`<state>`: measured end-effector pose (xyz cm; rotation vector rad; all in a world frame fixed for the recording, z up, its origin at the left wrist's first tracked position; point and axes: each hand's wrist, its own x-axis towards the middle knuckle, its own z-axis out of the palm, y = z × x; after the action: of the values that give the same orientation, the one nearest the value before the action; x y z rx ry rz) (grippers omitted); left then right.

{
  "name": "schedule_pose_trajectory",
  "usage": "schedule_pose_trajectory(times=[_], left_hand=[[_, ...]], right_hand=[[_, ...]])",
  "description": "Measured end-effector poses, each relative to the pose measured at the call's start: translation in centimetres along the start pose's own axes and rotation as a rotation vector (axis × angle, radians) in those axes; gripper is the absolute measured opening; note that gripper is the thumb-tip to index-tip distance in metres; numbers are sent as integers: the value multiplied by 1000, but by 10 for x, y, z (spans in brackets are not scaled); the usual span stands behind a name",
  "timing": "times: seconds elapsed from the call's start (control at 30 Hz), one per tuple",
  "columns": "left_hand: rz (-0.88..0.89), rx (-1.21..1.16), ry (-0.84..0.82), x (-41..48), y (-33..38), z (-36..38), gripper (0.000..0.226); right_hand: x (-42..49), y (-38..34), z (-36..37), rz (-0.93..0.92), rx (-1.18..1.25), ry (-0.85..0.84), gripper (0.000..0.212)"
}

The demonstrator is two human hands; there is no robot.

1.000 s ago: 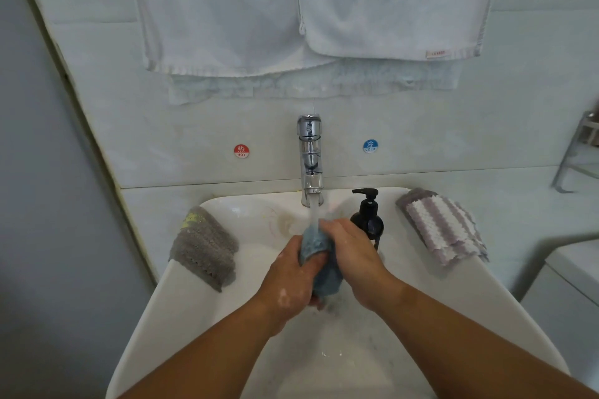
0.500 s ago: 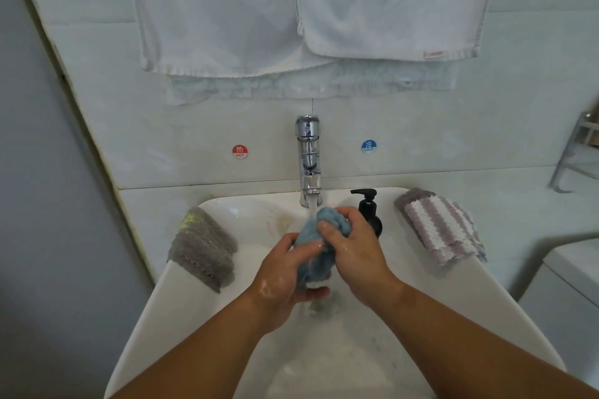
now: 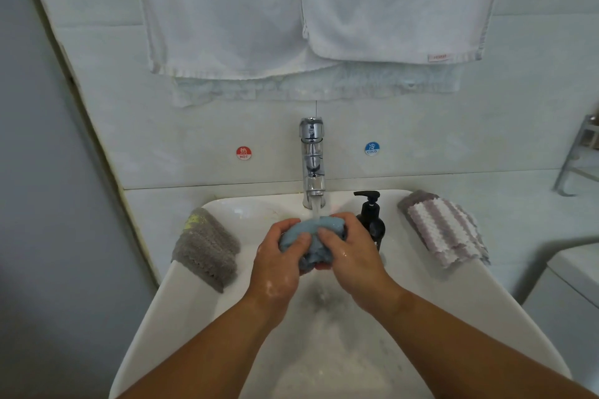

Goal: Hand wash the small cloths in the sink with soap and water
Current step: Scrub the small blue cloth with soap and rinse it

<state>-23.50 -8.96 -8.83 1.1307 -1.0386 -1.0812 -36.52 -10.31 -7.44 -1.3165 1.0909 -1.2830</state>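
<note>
step: rinse | your left hand [image 3: 278,256] and right hand [image 3: 348,253] both clutch the bunched blue cloth [image 3: 312,236] | cloth directly beneath chrome faucet [image 3: 312,162] stream, long axis left-right, both hands equally near

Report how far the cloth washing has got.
Soaping looks done: suds show on the left hand. In hand: it and the right hand grip the blue cloth under the running faucet. Seemingly left: the grey cloth and striped cloth lie on the sink rim, washed or not unclear.
</note>
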Motion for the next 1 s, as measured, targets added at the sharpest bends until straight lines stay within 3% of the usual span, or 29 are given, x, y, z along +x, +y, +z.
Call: schedule_pose_trajectory(times=[0.17, 0.3, 0.43, 0.53, 0.7, 0.87, 1.0], left_hand=[[-57, 19, -71, -1, -3, 2, 31], [-31, 105, -92, 0, -7, 0, 42], [-20, 126, -80, -4, -4, 7, 18], [31, 212, -50, -5, -5, 12, 20], [2, 341, 19, -1, -8, 16, 31], [76, 712, 39, 1, -2, 15, 57], [20, 579, 55, -2, 3, 13, 56]], right_hand=[[1, 1, -2, 89, -64, -38, 30], [1, 1, 1, 119, -108, -82, 13], [2, 6, 2, 7, -200, -70, 11], [4, 6, 4, -21, -245, -56, 13], [7, 6, 8, -10, -403, 25, 35], [2, 2, 9, 57, -470, 36, 59], [-2, 3, 11, 97, -349, -63, 52]])
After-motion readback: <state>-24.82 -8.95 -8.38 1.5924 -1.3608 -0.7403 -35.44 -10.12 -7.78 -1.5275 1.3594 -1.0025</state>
